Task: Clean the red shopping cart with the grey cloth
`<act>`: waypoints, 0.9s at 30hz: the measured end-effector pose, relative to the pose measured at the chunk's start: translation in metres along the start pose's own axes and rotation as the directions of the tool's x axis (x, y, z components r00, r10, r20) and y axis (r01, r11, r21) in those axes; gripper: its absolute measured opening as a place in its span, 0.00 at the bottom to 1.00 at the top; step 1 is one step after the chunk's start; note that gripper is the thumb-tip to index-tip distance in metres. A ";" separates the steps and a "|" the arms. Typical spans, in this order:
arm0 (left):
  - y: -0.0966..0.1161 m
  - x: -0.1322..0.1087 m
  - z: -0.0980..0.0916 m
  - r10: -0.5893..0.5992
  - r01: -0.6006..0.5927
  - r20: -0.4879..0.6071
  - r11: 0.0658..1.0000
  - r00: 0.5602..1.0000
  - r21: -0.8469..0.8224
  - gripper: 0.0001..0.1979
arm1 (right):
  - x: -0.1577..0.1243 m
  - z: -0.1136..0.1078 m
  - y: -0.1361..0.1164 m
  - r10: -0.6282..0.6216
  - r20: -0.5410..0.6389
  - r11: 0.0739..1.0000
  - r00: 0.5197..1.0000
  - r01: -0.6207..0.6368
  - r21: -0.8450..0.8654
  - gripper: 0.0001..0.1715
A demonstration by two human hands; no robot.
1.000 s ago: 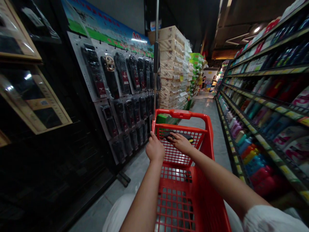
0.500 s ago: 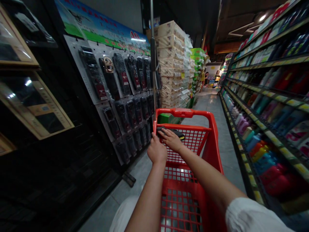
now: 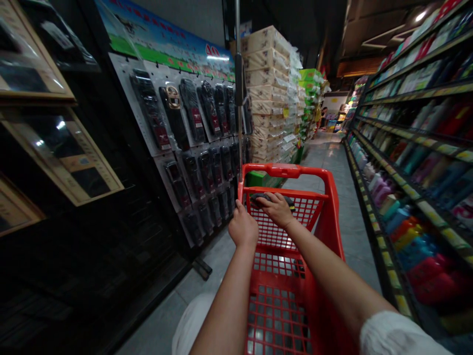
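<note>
Where the dark cloth (image 3: 289,200) lies: against the mesh panel (image 3: 275,235), just under the top rail (image 3: 310,195) of the red cart (image 3: 334,224)
Its feel: probably light, soft and hard to break; best bunched near mid-length
Right hand (image 3: 277,208): laid over it, fingers slightly bent; cannot tell whether they grip
Left hand (image 3: 244,228): curled around the red cart's side
Red cart: seemingly stiff, smooth plastic

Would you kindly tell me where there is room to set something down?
The red cart's lower grid is bare between left forearm and right wall; a hand might pass beneath the handle bar. Crowded: the mesh panel's top, by right hand and dark item; left rim, by left hand.
</note>
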State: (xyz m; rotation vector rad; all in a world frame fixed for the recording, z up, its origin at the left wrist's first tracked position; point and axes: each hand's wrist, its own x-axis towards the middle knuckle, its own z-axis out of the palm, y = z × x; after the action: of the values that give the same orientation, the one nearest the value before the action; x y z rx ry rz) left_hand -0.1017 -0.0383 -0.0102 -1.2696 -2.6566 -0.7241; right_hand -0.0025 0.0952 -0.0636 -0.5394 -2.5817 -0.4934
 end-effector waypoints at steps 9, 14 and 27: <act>0.001 0.001 -0.002 0.005 -0.005 -0.003 1.000 1.000 0.012 0.29 | -0.028 0.023 -0.010 -0.027 0.041 0.999 0.999 0.028 -0.018 0.16; 0.000 0.000 -0.002 0.019 -0.019 0.001 1.000 1.000 0.018 0.30 | -0.018 0.001 0.007 -0.176 0.154 0.984 0.972 0.180 -0.012 0.15; 0.001 0.000 -0.004 0.022 -0.022 0.013 1.000 1.000 0.008 0.30 | -0.034 -0.012 0.031 -0.157 0.254 0.987 0.954 0.147 0.056 0.16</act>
State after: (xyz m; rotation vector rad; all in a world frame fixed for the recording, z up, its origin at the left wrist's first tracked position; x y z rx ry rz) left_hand -0.1014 -0.0399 -0.0066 -1.3038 -2.6488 -0.7033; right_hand 0.0434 0.1071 -0.0623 -0.4171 -2.8917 -0.4511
